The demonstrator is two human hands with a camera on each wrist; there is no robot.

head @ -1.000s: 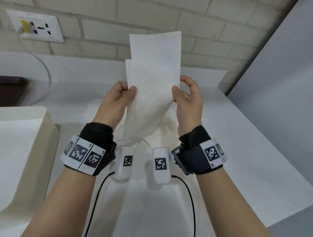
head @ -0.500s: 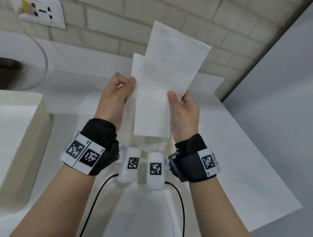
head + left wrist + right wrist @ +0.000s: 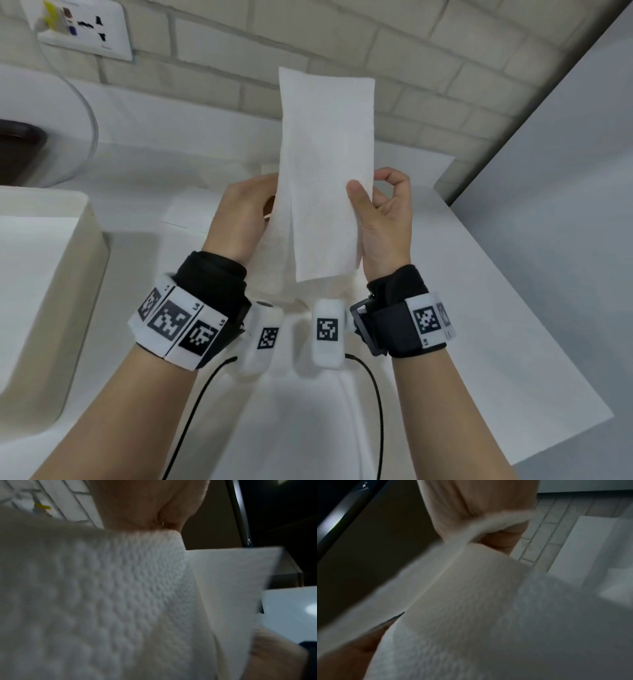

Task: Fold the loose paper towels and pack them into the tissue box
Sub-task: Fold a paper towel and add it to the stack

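Both hands held one paper towel [image 3: 325,178] upright in the air above the white counter [image 3: 479,308], clear of its surface. The right hand [image 3: 387,226] pinched the towel's right edge between thumb and curled fingers; the left hand [image 3: 239,219] gripped the left edge, its fingertips hidden behind the sheet. The towel stood as a tall, narrow strip, its top edge level and square, and a second layer showed along the lower left side, running down behind the front one. In the left wrist view the embossed towel [image 3: 120,595] filled most of the picture; the right wrist view was blurred.

A flat white sheet [image 3: 191,212] lay on the counter behind the left hand, toward the back wall. A white box [image 3: 48,274] sat at the counter's left edge. The counter's right side lay bare out to its edge, next to a grey wall [image 3: 565,205].
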